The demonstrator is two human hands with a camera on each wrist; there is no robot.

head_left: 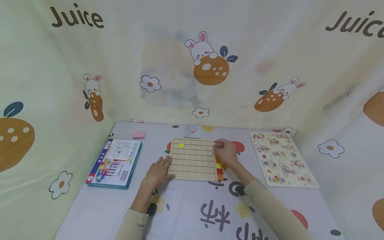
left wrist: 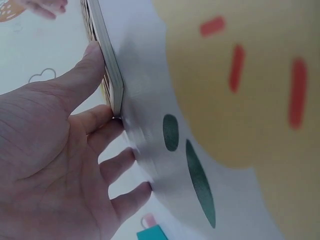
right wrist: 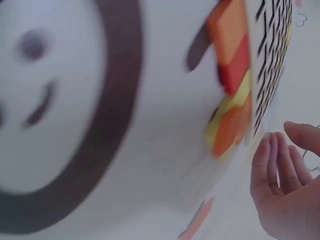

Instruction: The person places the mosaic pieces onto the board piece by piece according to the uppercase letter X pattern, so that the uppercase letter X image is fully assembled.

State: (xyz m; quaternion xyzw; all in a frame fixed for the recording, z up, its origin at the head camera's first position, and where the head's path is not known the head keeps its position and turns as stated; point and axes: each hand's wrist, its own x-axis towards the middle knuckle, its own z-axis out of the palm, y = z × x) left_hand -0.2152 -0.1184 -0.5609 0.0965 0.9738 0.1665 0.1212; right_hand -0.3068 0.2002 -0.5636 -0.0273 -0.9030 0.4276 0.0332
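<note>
A square wooden grid board (head_left: 193,163) lies on the table, with one yellow tile (head_left: 181,146) in its upper left part. My left hand (head_left: 157,171) is at the board's left side, fingers extended on the cloth. In the left wrist view the thumb (left wrist: 92,62) touches the board's edge. My right hand (head_left: 226,150) is by the upper right corner. Its thumb stands apart from the bent fingers (right wrist: 275,167) in the right wrist view, and nothing shows between them. Orange, red and yellow tiles (right wrist: 234,45) lie along the board's right side, partly hidden by it in the head view.
Behind the board lies a small coloured pattern card (head_left: 192,131). A pink block (head_left: 139,135) is at the back left, and a flat printed box (head_left: 117,163) is on the left. To the right lies a board with printed cartoon figures (head_left: 283,160). A patterned cloth covers the table.
</note>
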